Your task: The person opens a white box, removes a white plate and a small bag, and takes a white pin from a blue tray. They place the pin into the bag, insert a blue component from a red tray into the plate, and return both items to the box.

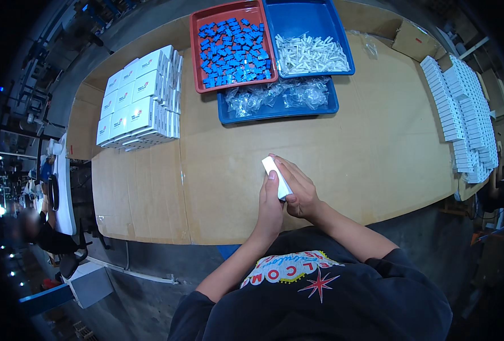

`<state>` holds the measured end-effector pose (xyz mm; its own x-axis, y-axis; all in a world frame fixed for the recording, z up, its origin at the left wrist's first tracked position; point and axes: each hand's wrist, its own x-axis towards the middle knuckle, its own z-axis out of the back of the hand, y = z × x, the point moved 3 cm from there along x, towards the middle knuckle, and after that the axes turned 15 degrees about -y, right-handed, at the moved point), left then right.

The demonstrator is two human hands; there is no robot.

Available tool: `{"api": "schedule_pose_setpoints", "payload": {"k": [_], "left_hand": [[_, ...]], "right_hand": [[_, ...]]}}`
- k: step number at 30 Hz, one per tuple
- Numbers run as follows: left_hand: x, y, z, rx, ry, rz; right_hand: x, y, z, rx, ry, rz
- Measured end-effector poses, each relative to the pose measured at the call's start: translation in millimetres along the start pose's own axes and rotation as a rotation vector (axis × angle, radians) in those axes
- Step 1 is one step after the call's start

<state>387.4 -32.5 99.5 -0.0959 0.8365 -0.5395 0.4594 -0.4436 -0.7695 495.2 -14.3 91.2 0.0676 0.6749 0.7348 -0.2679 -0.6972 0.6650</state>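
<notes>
A small white box (277,178) is held between my two hands, above the near middle of the cardboard-covered table (229,187). Its narrow side faces up. My left hand (271,196) closes on it from the left, thumb along the upper side. From the right, my right hand (299,190) wraps round it, fingers along its far side and thumb at its near end. The lower part of the box is hidden by the hands.
Stacked white boxes (130,105) stand at the left; more narrow white boxes (462,113) are stacked at the right. At the back, a red tray (196,57) holds blue pieces, a blue tray (306,17) white pieces, and a lower blue tray (280,115) clear bags. A person (56,236) is at far left.
</notes>
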Motion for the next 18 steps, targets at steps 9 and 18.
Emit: {"api": "schedule_pose_setpoints", "payload": {"k": [9, 18], "left_hand": [[1.2, 0.1, 2.1, 0.034, -0.015, 0.010], [1.2, 3.4, -1.2, 0.013, -0.061, 0.018]], "right_hand": [[-2.9, -1.5, -2.2, -0.025, 0.006, -0.016], [-7.3, -4.3, -1.7, 0.027, -0.026, -0.058]]}}
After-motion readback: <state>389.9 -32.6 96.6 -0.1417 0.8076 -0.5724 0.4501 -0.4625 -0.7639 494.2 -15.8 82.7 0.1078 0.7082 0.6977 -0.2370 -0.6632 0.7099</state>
